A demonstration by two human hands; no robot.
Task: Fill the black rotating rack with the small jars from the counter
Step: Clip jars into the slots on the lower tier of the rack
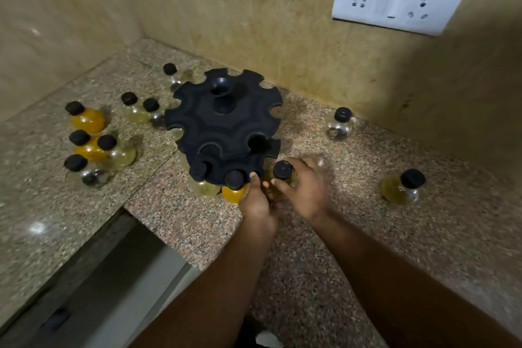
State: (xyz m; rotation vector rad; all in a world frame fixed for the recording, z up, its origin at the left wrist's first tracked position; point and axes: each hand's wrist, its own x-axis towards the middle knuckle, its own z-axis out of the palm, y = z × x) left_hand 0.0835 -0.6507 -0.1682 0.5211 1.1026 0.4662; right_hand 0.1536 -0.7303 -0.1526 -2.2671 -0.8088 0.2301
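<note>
The black rotating rack (223, 124) stands on the granite counter (367, 234) near the back wall, with notched slots on two tiers. Two jars hang in its lower front slots: a pale one (202, 178) and an orange one (233, 192). My left hand (255, 200) rests against the rack's lower front edge beside the orange jar. My right hand (303, 189) is closed around a yellowish jar with a black cap (282, 171), held just right of the rack's lower tier. Several loose jars (87, 118) stand on the counter to the left.
A clear jar (340, 124) stands right of the rack near the wall, and a yellowish jar (404, 188) further right. One jar (171, 72) sits behind the rack. A white socket plate (395, 3) is on the wall. The counter drops off at the lower left (113, 277).
</note>
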